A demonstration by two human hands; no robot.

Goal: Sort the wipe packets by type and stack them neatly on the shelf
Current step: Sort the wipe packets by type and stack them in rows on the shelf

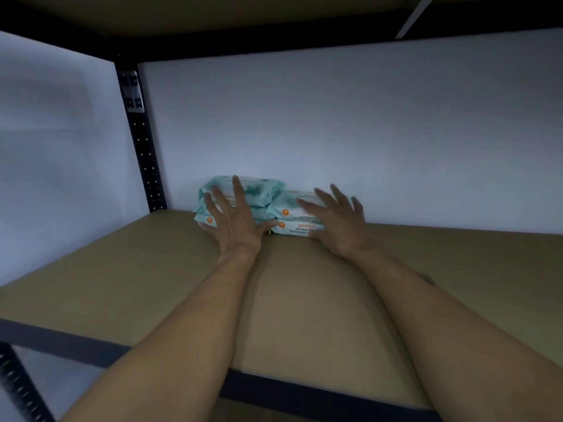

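Two stacks of pale teal wipe packets stand side by side at the back of the brown shelf board (128, 269), against the white wall. The left stack (259, 190) is taller than the right stack (292, 213), whose packets carry orange print. My left hand (233, 222) is spread flat against the front of the left stack, fingers apart, holding nothing. My right hand (338, 222) lies with fingers apart over the front and top of the right stack. Both forearms reach in over the shelf.
A black perforated upright (143, 147) stands at the back left corner, just left of the stacks. The upper shelf (243, 22) hangs close overhead. The dark front rail (304, 394) runs under my forearms. Bare shelf board stretches to the right of the stacks.
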